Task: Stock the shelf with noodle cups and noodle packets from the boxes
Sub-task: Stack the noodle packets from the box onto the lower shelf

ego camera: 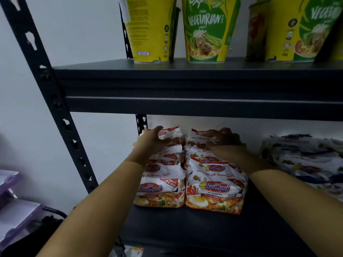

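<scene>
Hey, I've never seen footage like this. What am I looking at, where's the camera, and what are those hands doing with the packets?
No machine here: these are a person's bare arms, filmed by one camera worn on their head, looking forward and down. The left hand and right hand reach into the lower shelf and rest on two rows of red-and-white noodle packets. Whether either hand truly grips, I cannot tell; the right is in shadow. Blue-and-white packets lie to the right. Green-and-yellow noodle cups stand on the upper shelf.
</scene>
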A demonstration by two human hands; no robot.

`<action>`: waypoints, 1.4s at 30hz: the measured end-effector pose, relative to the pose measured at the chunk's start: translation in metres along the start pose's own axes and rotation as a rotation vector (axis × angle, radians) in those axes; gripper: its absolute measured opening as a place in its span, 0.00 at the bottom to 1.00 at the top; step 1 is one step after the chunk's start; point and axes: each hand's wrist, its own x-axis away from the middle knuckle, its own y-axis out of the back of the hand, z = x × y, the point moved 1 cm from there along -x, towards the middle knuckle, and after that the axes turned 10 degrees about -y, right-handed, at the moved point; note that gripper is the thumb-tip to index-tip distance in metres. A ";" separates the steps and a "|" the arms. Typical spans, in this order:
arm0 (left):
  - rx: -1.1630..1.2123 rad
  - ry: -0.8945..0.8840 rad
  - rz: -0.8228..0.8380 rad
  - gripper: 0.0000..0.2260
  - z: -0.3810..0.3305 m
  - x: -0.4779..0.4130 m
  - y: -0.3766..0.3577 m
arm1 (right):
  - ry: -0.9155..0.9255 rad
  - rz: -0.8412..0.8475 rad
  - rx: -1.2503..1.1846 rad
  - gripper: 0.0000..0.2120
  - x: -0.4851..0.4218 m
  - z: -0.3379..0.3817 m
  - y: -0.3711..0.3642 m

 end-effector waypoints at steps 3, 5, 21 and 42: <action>-0.070 0.028 0.076 0.32 0.001 -0.014 -0.002 | -0.030 0.077 0.014 0.24 -0.014 0.001 -0.005; -0.107 0.030 0.123 0.32 0.004 -0.025 -0.003 | -0.009 0.091 -0.021 0.23 -0.018 0.002 -0.007; 0.040 -0.070 0.052 0.22 -0.012 -0.015 -0.004 | 0.066 0.095 0.014 0.24 -0.003 -0.010 -0.010; -0.557 -0.341 -0.080 0.50 0.004 0.163 -0.046 | 0.237 -0.263 0.175 0.49 0.138 -0.046 -0.084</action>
